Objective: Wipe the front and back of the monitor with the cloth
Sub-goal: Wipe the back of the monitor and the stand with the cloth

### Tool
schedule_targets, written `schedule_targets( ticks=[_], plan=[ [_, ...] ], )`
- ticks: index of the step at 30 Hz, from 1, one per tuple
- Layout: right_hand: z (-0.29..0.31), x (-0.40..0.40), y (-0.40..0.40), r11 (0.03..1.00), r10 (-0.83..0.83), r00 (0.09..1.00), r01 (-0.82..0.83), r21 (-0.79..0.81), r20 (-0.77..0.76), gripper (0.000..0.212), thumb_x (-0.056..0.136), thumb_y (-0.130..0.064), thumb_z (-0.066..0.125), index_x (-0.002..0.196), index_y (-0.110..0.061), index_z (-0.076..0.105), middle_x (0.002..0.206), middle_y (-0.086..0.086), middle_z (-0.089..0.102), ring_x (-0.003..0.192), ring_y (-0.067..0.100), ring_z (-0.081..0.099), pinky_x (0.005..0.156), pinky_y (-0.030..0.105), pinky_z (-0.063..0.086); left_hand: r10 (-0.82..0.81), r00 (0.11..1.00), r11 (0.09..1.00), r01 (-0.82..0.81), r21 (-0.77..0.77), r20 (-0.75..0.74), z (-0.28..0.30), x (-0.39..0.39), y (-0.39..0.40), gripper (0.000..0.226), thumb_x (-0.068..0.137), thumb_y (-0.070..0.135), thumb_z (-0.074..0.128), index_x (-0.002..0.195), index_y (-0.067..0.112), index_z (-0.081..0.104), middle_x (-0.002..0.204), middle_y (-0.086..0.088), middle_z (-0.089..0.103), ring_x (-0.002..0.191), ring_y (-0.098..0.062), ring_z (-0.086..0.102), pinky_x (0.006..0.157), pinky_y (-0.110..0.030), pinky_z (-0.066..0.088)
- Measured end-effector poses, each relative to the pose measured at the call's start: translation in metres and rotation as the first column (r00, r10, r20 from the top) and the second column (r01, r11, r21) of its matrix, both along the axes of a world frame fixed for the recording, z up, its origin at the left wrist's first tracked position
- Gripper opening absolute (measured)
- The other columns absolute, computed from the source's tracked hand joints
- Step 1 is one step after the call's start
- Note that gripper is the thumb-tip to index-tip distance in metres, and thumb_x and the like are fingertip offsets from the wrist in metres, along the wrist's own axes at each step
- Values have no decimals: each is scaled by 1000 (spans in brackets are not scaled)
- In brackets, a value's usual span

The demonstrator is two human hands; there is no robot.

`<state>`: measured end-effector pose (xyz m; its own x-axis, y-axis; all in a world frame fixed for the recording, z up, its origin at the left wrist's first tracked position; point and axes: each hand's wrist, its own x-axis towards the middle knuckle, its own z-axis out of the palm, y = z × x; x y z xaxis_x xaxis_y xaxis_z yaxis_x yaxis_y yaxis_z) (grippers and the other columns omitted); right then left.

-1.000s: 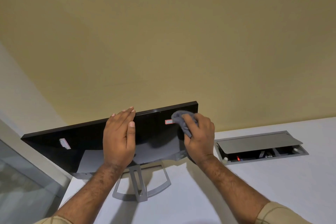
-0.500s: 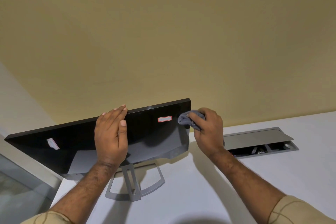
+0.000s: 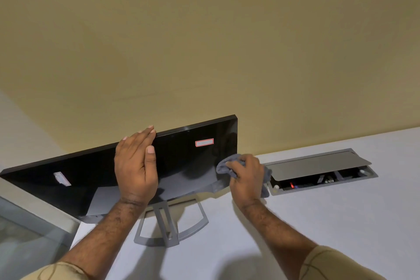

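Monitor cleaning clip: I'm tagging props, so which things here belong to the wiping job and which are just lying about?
Part of the job:
- monitor
- cloth
- right hand gripping the cloth
- left hand flat on the monitor

Just there:
- desk cable box, lid raised
- white desk
- red-bordered sticker

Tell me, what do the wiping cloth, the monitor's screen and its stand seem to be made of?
The cloth looks like soft grey fabric, perhaps microfibre: matte, bunching in folds in the right hand. The monitor front looks like glossy black glass or plastic, since it mirrors the hands and desk. Its stand is matte silver-grey, metal or painted plastic; the look leaves that open.
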<state>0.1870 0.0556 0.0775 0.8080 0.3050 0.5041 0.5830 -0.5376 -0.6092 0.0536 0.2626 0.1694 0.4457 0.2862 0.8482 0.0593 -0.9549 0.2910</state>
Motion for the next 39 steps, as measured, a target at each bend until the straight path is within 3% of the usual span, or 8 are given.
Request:
schedule_targets(
  ticks=[4, 7, 10, 20, 24, 28, 37, 39],
  plan=[
    [-45, -11, -4, 971, 101, 977, -139, -195, -189, 29, 81, -4, 66, 101, -23, 72, 99, 2, 58, 93, 25, 54, 77, 32, 47, -10, 1000, 1000, 10, 15, 17, -2, -3, -1, 41, 103, 24, 37, 124, 7, 68, 130, -2, 65, 122, -20, 59, 110, -48, 38],
    [-49, -25, 1, 981, 66, 875, 31, 190, -480, 38, 90, -35, 61, 113, -6, 59, 89, -4, 58, 90, 24, 60, 70, 12, 48, -5, 1000, 1000, 5, 13, 16, -1, -3, -1, 41, 103, 24, 37, 123, 8, 68, 130, -3, 65, 122, -20, 59, 110, -49, 38],
    [-29, -33, 10, 847, 54, 800, 280, 452, -597, 8, 95, -26, 60, 96, -34, 61, 92, -5, 59, 87, 15, 61, 72, 12, 48, -14, 1000, 1000, 14, 3, 20, -2, -2, -2, 42, 104, 26, 36, 123, 8, 68, 129, -4, 66, 122, -20, 59, 109, -51, 38],
    [46, -25, 31, 846, -27, 1000, 22, 533, 3, 33, 86, -3, 71, 118, -7, 66, 102, -1, 51, 91, 10, 55, 75, 21, 49, -18, 999, 1000, 18, 6, 27, -4, -1, 1, 41, 105, 27, 35, 125, 9, 67, 130, -3, 66, 124, -19, 58, 108, -51, 38],
    [24, -46, 48, 941, 339, 853, -306, -147, 396, 57, 69, -7, 77, 124, -18, 65, 101, 6, 60, 85, 23, 55, 65, 34, 42, -8, 1000, 1000, 8, -1, 6, -2, -2, 0, 42, 104, 27, 35, 126, 9, 66, 131, -3, 65, 124, -18, 57, 109, -50, 38],
    [-12, -63, 46, 799, 509, 806, -311, -515, 303, 75, 53, -26, 91, 123, -32, 63, 107, 0, 62, 87, 19, 58, 67, 29, 48, -13, 1000, 1000, 13, 14, -8, -1, -5, -1, 41, 104, 27, 35, 126, 10, 66, 132, -1, 64, 125, -17, 57, 111, -46, 37],
    [55, -30, 42, 971, 134, 937, -189, 149, 322, 53, 80, -10, 69, 132, -16, 61, 101, 11, 61, 84, 26, 54, 65, 34, 43, 0, 1000, 1000, 0, -8, -15, 4, -5, -5, 41, 103, 25, 37, 123, 8, 68, 128, -4, 67, 122, -19, 59, 110, -48, 37],
    [77, -32, 53, 965, 171, 909, -232, 119, 381, 51, 79, -13, 64, 130, -16, 61, 104, 13, 57, 83, 28, 51, 66, 35, 40, -4, 1000, 1000, 4, -2, -15, 3, -5, -4, 40, 103, 24, 37, 123, 8, 68, 128, -3, 67, 122, -19, 59, 110, -48, 38]
  ],
)
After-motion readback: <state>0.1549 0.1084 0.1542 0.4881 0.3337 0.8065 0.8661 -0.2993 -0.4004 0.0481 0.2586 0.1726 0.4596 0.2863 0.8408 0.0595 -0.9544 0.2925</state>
